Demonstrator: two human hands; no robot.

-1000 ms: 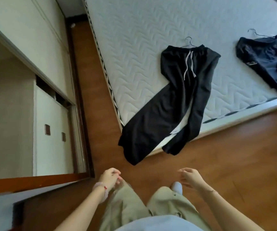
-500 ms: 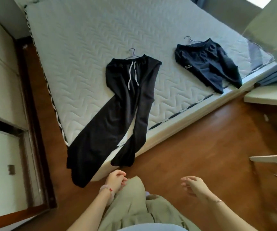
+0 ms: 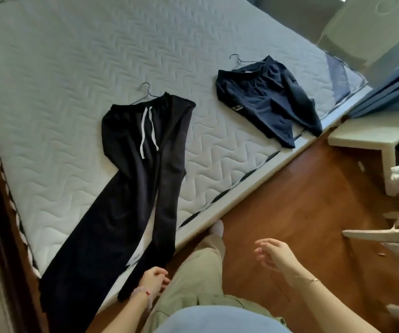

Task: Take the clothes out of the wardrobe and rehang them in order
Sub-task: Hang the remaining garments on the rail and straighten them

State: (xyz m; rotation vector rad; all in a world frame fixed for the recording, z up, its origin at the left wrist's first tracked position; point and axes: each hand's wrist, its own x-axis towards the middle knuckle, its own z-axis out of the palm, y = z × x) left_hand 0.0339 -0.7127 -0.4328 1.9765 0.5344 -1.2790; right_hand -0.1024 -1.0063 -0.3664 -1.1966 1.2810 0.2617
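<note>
We've swung right and closer to the bed (image 3: 49,80). Trousers (image 3: 140,179) on a hanger lie left, legs trailing off the near edge; shorts (image 3: 263,102) lie far right. Our left hand (image 3: 154,281) hangs loosely curled, right hand (image 3: 275,255) open, both empty.

Trousers (image 3: 136,179) on mattress (image 3: 61,75), left of shorts (image 3: 263,102); legs overhang edge

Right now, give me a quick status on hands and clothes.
Left hand and right hand both empty. Black trousers and navy shorts on hangers, lying on mattress. Nothing in the way.
</note>
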